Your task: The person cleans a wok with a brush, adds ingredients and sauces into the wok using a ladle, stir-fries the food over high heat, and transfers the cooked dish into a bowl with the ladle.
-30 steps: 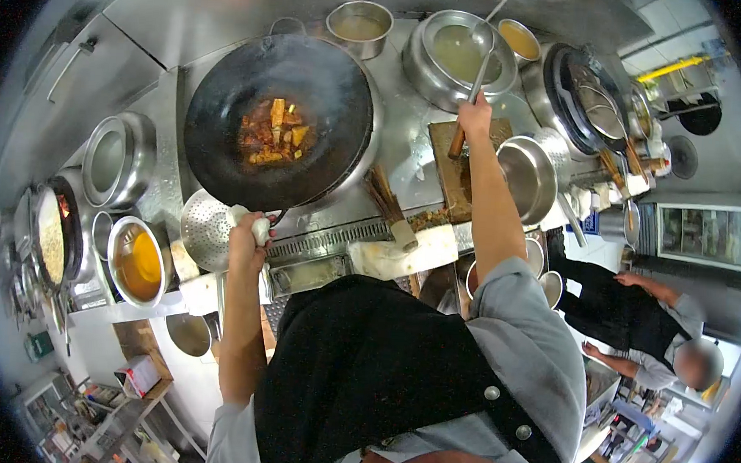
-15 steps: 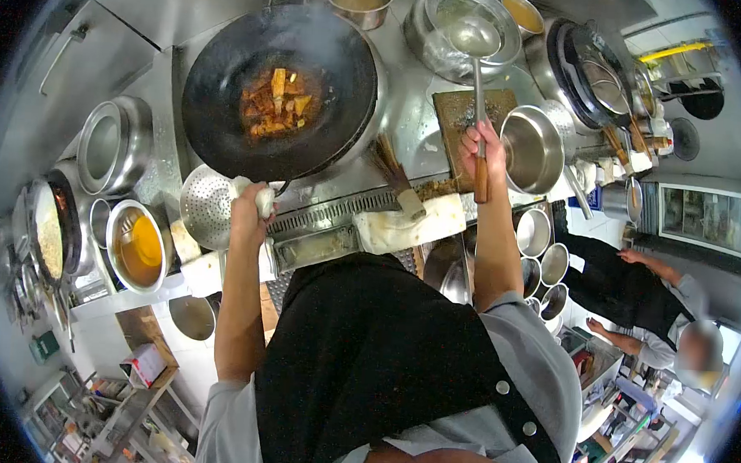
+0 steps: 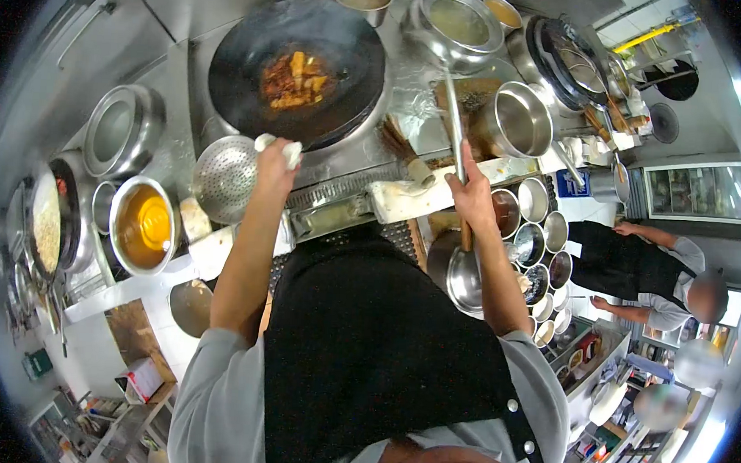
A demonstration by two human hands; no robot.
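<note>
Ladle (image 3: 454, 125), axis running near–far, is being gripped by R hand (image 3: 474, 197); cloth (image 3: 291, 153) is being clutched by L hand (image 3: 274, 173), nearer wok (image 3: 232, 74).

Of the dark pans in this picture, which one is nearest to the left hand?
The big wok with browned food: the left hand, holding a white cloth, is close to its rim. The other dark pans are farther left and right.

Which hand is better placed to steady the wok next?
Probably the left hand: it holds a white cloth close to the wok, while the right hand is farther away, holding a long-handled tool.
</note>
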